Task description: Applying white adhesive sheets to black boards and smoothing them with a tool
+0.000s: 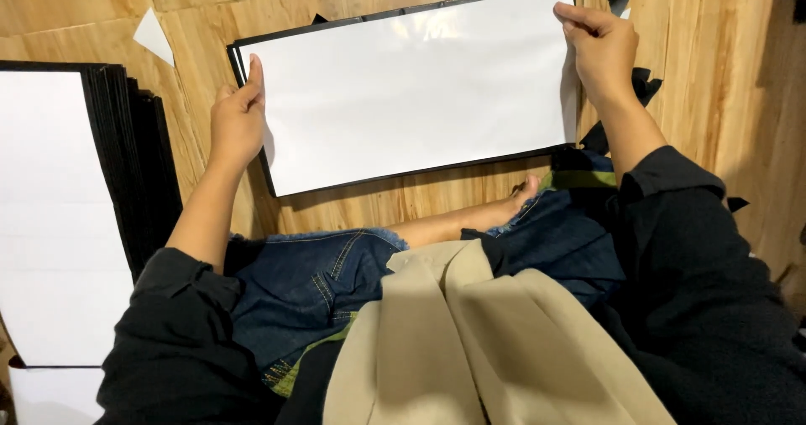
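Observation:
A white rectangular sheet [411, 89] lies on a slightly larger black board [252, 41] on the wooden floor in front of me. My left hand [238, 119] presses flat along the sheet's left edge, fingers together. At the sheet's upper right corner, my right hand [598, 47] pinches the edge between thumb and fingers. Only a thin black border of the board shows around the sheet.
A stack of black boards topped with a white sheet [59, 215] sits at the left. Small black scraps [642, 85] and a white paper offcut [154, 36] lie on the wooden floor [714, 73]. My crossed legs in denim and a beige garment [470, 341] fill the foreground.

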